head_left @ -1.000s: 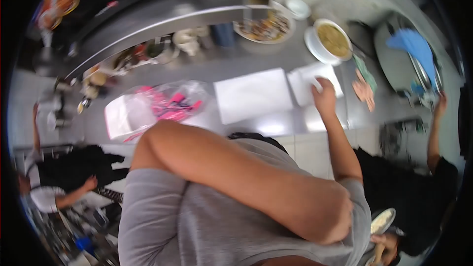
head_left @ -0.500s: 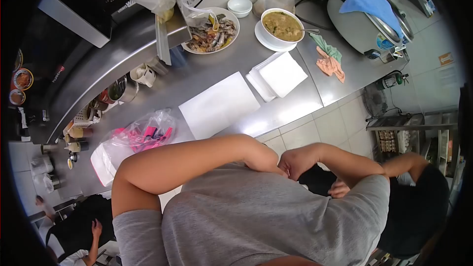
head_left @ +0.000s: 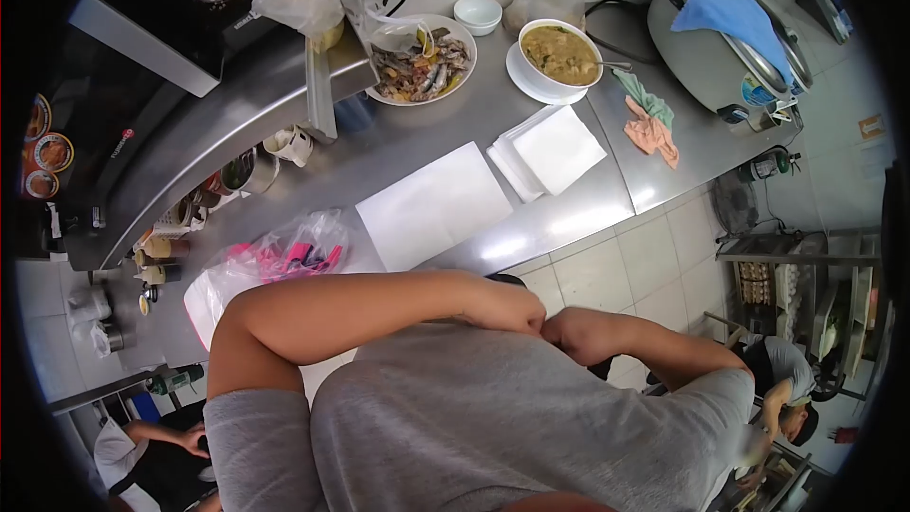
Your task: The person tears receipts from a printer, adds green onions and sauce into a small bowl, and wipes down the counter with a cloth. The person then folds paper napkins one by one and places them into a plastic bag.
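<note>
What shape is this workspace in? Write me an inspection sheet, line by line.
Surface: steel counter; glare near the front edge, no obvious spill.
Things near the hands: white sheet flat, smaller white stack beside it.
Clutter: plastic bag showing pink contents, plate of fish, bowl of soup with a spoon, crumpled green cloth and orange cloth.
Hands: left hand and right hand meet before the torso; anything held is hidden.
Cables: dark cable behind the counter items, by the grey cooker.
Surroundings: one person at left, another person at right; tiled floor.
</note>
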Motion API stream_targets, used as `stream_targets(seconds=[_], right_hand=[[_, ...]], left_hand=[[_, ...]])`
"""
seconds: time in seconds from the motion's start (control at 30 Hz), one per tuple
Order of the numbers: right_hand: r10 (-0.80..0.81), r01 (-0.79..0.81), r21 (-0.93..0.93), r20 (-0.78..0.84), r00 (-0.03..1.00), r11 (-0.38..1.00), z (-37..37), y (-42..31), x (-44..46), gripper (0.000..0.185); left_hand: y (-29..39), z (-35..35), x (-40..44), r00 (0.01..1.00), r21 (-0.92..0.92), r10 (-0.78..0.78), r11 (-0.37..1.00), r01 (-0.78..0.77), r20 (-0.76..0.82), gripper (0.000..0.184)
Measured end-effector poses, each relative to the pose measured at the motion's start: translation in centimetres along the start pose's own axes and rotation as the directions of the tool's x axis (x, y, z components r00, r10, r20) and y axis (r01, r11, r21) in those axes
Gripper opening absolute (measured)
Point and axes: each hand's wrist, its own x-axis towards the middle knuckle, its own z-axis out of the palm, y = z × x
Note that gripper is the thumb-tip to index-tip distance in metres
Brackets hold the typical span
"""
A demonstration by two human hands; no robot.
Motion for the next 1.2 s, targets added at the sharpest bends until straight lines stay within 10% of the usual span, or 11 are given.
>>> stream_targets(seconds=[0.1, 0.23, 0.37, 0.43, 0.47, 0.53, 0.63, 0.87, 0.97, 1.07, 1.2], right_hand=[[0.08, -0.144, -0.239, -0.258, 0.963, 0.96, 0.0, 2.1, 0.7, 0.021], [0.248, -0.251, -0.076, -0.044, 0.968, 0.965, -0.2, 3.6, 0.9, 0.024], [0.427, -0.307, -0.431, 0.214, 0.879, 0.848, -3.9, 0.7, 4.4, 0.028], [-0.127, 0.078, -0.311, -0.14, 0.982, 0.947, -5.3, -2.2, 7.2, 0.019], [-0.36, 0.331, -0.145, -0.306, 0.881, 0.933, -5.0, -3.3, 10.0, 0.017], [-0.411, 0.427, 0.128, -0.139, 0.901, 0.895, -4.0, -6.0, 16.0, 0.016], [-0.434, 0.411, 0.149, 0.421, 0.797, 0.899, 1.3, -10.8, 23.2, 0.018], [-0.328, 0.444, 0.036, 0.728, 0.602, 0.895, 5.3, -10.4, 27.2, 0.028], [-0.245, 0.383, -0.009, 0.755, 0.609, 0.924, 3.4, -12.3, 26.1, 0.029], [-0.17, 0.269, -0.009, 0.753, 0.635, 0.963, 3.1, -12.5, 25.8, 0.03], [-0.093, 0.138, 0.003, 0.759, 0.645, 0.99, 3.8, -13.3, 26.3, 0.034]], left_hand=[[-0.2, -0.3, 0.7, 0.982, 0.104, -0.006, 0.994, 0.026, -0.191, 0.031], [-1.7, 1.4, 3.6, 0.967, 0.058, 0.027, 0.998, -0.013, -0.254, 0.03], [-0.2, 1.8, -1.4, 0.948, -0.115, -0.101, 0.991, 0.069, -0.303, 0.021], [-5.0, 4.9, -6.4, 0.684, 0.094, 0.278, 0.951, -0.293, -0.674, 0.014], [-4.6, 5.8, -11.1, 0.752, -0.077, 0.008, 0.994, -0.078, -0.659, 0.013], [-6.2, 9.6, -18.3, 0.846, -0.219, -0.248, 0.963, 0.16, -0.472, 0.027], [-8.7, 18.1, -21.9, 0.933, -0.829, -0.277, 0.558, -0.04, -0.232, 0.041], [-8.0, 21.9, -20.9, 0.833, -0.8, -0.337, 0.57, -0.19, -0.438, 0.033], [-7.1, 22.0, -20.1, 0.757, -0.721, -0.409, 0.683, -0.116, -0.51, 0.031], [-4.9, 21.5, -20.0, 0.618, -0.67, -0.37, 0.647, -0.364, -0.693, 0.028], [-5.1, 22.3, -20.0, 0.258, -0.508, -0.478, 0.859, -0.06, -0.84, 0.018]])
